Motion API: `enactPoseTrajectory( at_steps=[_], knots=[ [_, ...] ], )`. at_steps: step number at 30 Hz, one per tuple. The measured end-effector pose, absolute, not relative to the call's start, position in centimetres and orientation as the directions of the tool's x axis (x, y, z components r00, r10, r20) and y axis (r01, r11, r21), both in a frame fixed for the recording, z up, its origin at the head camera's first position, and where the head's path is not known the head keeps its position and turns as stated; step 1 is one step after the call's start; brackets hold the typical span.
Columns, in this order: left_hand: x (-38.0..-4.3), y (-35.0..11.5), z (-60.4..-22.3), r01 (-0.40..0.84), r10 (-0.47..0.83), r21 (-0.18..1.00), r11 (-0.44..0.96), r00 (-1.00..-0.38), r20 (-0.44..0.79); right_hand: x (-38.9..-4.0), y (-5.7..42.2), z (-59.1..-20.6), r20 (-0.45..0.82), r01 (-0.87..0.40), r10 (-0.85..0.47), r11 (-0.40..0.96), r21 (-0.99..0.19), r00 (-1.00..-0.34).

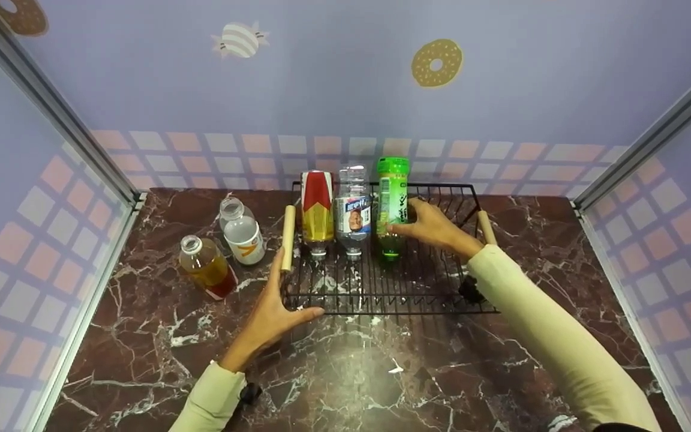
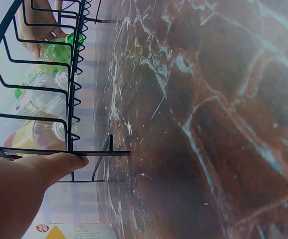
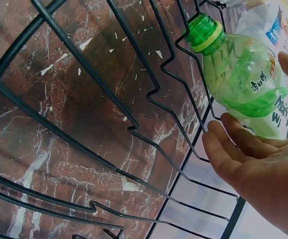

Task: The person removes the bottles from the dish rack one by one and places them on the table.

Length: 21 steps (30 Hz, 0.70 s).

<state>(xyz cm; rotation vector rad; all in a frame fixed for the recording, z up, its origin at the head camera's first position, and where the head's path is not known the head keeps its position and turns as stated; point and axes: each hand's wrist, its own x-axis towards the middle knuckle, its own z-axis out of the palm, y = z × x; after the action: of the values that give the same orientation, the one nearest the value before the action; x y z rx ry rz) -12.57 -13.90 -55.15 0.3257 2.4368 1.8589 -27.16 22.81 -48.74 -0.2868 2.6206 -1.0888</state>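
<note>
Now | your left hand (image 1: 270,315): fingers straight, thumb spread, touching the rack's (image 1: 390,313) left end | your right hand (image 1: 435,228): loosely spread around the green bottle (image 1: 391,201), firm hold not evident | green bottle: neck-down in the rack, beside the clear bottle (image 1: 353,210)

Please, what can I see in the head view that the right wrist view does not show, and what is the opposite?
Only the head view shows the left hand, the amber bottle and white-labelled bottle standing left of the rack, its pale handles and the doughnut picture on the wall.

Only the right wrist view shows clearly the screw threads on the downturned neck of the green bottle.

Both show the right hand at that bottle, part of the rack, and the face-labelled bottle.
</note>
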Motion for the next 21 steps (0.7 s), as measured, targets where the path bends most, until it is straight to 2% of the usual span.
enactPoseTrajectory(
  at_steps=[12, 21],
  knots=[
    [-12.5, -13.6, -55.5, 0.133, 0.216, 0.976, 0.17, -0.972, 0.095, -26.7, 23.7, -48.3, -0.195, -0.052, -0.28, 0.682, -0.729, -0.94],
    [-12.5, -13.8, -55.5, 0.101, 0.205, 0.984, 0.147, -0.976, 0.069, -25.9, 24.3, -46.5, -0.14, -0.067, -0.266, 0.64, -0.765, -0.954]
  ],
)
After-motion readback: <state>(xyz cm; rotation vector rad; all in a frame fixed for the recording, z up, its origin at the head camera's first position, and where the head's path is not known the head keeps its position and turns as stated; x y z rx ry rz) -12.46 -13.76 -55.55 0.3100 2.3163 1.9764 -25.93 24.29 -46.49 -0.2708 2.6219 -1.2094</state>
